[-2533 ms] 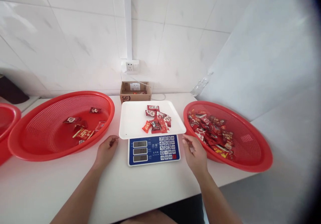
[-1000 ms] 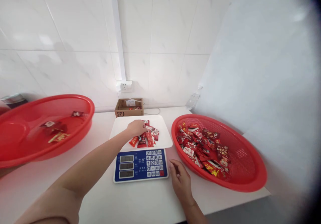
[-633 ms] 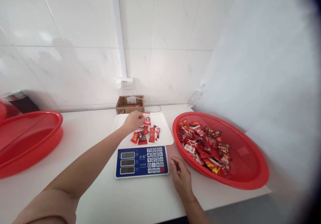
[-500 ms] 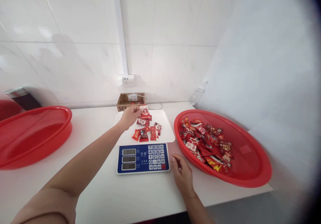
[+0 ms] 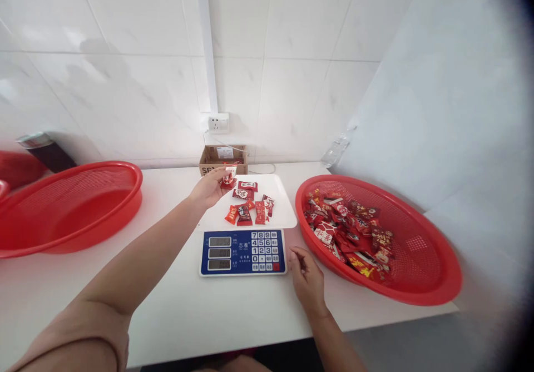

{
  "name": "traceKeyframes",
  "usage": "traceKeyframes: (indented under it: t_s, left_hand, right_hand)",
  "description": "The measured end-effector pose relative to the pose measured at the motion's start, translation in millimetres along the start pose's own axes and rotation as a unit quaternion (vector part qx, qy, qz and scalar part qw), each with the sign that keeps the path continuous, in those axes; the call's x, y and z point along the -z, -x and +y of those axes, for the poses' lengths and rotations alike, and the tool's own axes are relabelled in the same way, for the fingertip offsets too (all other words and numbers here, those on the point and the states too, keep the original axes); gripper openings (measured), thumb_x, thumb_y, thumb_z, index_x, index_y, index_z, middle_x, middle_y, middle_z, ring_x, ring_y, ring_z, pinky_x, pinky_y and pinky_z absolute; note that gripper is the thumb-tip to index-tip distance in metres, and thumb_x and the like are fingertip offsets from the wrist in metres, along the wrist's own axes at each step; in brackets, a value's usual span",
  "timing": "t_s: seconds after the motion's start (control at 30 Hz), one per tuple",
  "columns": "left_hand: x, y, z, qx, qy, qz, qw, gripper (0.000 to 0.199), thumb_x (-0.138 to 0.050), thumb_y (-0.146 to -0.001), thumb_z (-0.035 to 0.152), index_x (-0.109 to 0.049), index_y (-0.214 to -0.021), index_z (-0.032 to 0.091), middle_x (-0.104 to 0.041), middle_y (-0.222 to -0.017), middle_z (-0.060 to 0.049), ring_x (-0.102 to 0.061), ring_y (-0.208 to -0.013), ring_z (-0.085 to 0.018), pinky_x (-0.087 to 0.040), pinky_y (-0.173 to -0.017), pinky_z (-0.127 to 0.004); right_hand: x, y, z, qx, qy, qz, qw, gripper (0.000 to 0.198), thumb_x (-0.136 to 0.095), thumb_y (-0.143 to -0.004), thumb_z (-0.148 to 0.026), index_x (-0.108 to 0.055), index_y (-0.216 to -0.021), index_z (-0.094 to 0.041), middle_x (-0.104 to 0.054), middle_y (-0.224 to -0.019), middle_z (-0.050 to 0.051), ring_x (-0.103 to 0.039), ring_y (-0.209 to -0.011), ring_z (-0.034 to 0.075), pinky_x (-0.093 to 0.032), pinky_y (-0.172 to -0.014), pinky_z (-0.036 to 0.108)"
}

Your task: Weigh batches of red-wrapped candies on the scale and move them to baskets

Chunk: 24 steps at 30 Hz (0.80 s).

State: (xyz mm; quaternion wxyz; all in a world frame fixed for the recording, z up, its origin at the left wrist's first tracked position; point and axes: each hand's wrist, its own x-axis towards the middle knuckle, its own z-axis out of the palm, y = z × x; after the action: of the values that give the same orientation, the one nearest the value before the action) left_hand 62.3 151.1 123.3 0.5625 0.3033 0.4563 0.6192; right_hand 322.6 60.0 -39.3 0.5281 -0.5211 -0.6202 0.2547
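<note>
My left hand [image 5: 209, 187] pinches a red-and-white wrapped candy [image 5: 229, 176] above the left part of the white scale pan [image 5: 280, 194]. On the pan lie several wrapped candies [image 5: 262, 212], mostly red, with one orange. In front of the pan is the scale's blue keypad panel [image 5: 244, 253], with three small displays on its left and number keys on its right. My right hand [image 5: 307, 283] rests on the table just right of the panel, fingers curled with nothing visible in them. Close beside it stands a red basket [image 5: 434, 280] with many wrapped candies.
Another red basket [image 5: 104, 230] stands at the left. Behind the scale sits a small cardboard box [image 5: 207, 163] with red wrappers inside, below a wall socket [image 5: 218, 123]. A dark bottle [image 5: 52, 152] lies tilted at the back left, and a clear plastic bottle [image 5: 336, 150] leans in the right corner.
My left hand has drawn the candy leftward from over the candies on the pan, uncovering a red one at the back. My right hand stays beside the scale. The view has shifted slightly.
</note>
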Motion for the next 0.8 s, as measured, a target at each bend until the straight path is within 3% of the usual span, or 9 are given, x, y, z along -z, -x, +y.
traceKeyframes:
  t_s: [0.3,0.4,0.47,0.5,0.53,0.6,0.67,0.73,0.8]
  left_hand:
    - [0.4,2.6,-5.7,-0.034,-0.064,-0.031,0.997,0.011,-0.064,-0.071,0.011,-0.061,-0.081,0.012,-0.062,-0.068,-0.001,-0.053,-0.055,-0.005,-0.045,-0.054,-0.017]
    - [-7.5,23.3,-4.3,-0.061,-0.109,-0.053,0.991,0.018,-0.067,-0.069,0.014,-0.060,-0.085,0.014,-0.061,-0.067,0.002,-0.052,-0.055,-0.006,-0.042,-0.053,-0.018]
    - [-14.2,47.2,-9.9,-0.064,-0.168,-0.104,0.978,0.023,-0.070,-0.065,0.015,-0.060,-0.086,0.016,-0.061,-0.067,0.002,-0.054,-0.058,-0.008,-0.043,-0.055,-0.020]
    - [-17.3,61.3,-15.5,-0.060,-0.209,-0.140,0.966,0.024,-0.072,-0.063,0.015,-0.060,-0.084,0.016,-0.061,-0.069,0.002,-0.055,-0.061,-0.009,-0.044,-0.058,-0.022]
    - [-19.7,75.8,-22.9,-0.072,-0.299,-0.208,0.928,0.020,-0.070,-0.067,0.018,-0.060,-0.084,0.018,-0.061,-0.074,0.002,-0.055,-0.066,-0.010,-0.045,-0.062,-0.023]
    - [-22.0,103.5,-41.5,-0.129,-0.454,-0.278,0.837,0.009,-0.061,-0.076,0.024,-0.061,-0.085,0.021,-0.060,-0.078,0.001,-0.054,-0.073,-0.011,-0.045,-0.070,-0.026]
    - [-21.1,125.8,-61.2,-0.181,-0.522,-0.329,0.766,0.014,-0.054,-0.081,0.021,-0.062,-0.092,0.023,-0.057,-0.098,-0.002,-0.055,-0.083,-0.012,-0.046,-0.079,-0.027]
    - [-18.1,141.2,-77.3,-0.184,-0.551,-0.338,0.741,0.022,-0.050,-0.083,0.020,-0.061,-0.101,0.025,-0.053,-0.105,-0.004,-0.057,-0.084,-0.012,-0.048,-0.080,-0.027]
    - [-13.0,150.1,-87.0,-0.173,-0.558,-0.325,0.744,0.028,-0.051,-0.084,0.021,-0.056,-0.111,0.027,-0.053,-0.107,-0.005,-0.058,-0.087,-0.012,-0.050,-0.080,-0.027]
  right_hand:
    - [0.4,-0.3,-2.4,-0.007,-0.004,-0.008,1.000,0.030,-0.050,-0.083,-0.041,-0.064,-0.092,-0.016,-0.067,-0.081,0.008,-0.061,-0.068,0.016,-0.050,-0.062,0.027]
    - [1.5,0.7,-4.0,0.009,-0.020,-0.019,1.000,0.026,-0.051,-0.084,-0.037,-0.063,-0.093,-0.016,-0.067,-0.081,0.008,-0.060,-0.065,0.016,-0.049,-0.057,0.026]
    - [3.3,2.9,-6.1,0.037,-0.047,-0.034,0.998,0.024,-0.051,-0.084,-0.035,-0.062,-0.095,-0.017,-0.065,-0.076,0.006,-0.059,-0.063,0.015,-0.049,-0.056,0.025]
    - [4.3,4.6,-7.9,0.057,-0.066,-0.045,0.995,0.024,-0.051,-0.084,-0.034,-0.062,-0.097,-0.017,-0.064,-0.074,0.005,-0.058,-0.062,0.015,-0.049,-0.056,0.025]
    - [5.4,6.7,-10.5,0.078,-0.087,-0.059,0.991,0.025,-0.051,-0.085,-0.034,-0.061,-0.100,-0.018,-0.063,-0.072,0.004,-0.058,-0.061,0.015,-0.049,-0.056,0.025]
    - [7.4,11.5,-18.2,0.107,-0.133,-0.094,0.981,0.032,-0.050,-0.085,-0.037,-0.058,-0.111,-0.019,-0.061,-0.071,0.003,-0.057,-0.060,0.014,-0.049,-0.056,0.025]
    - [8.8,16.7,-29.3,0.111,-0.158,-0.139,0.971,0.039,-0.051,-0.085,-0.040,-0.055,-0.118,-0.020,-0.063,-0.076,0.004,-0.058,-0.062,0.015,-0.049,-0.055,0.025]
    - [9.4,21.2,-41.4,0.101,-0.147,-0.189,0.966,0.034,-0.052,-0.084,-0.038,-0.060,-0.112,-0.021,-0.066,-0.081,0.005,-0.060,-0.065,0.015,-0.050,-0.057,0.025]
    - [9.7,24.5,-51.0,0.089,-0.123,-0.226,0.962,0.023,-0.052,-0.085,-0.034,-0.066,-0.100,-0.022,-0.068,-0.082,0.005,-0.062,-0.069,0.016,-0.050,-0.062,0.024]
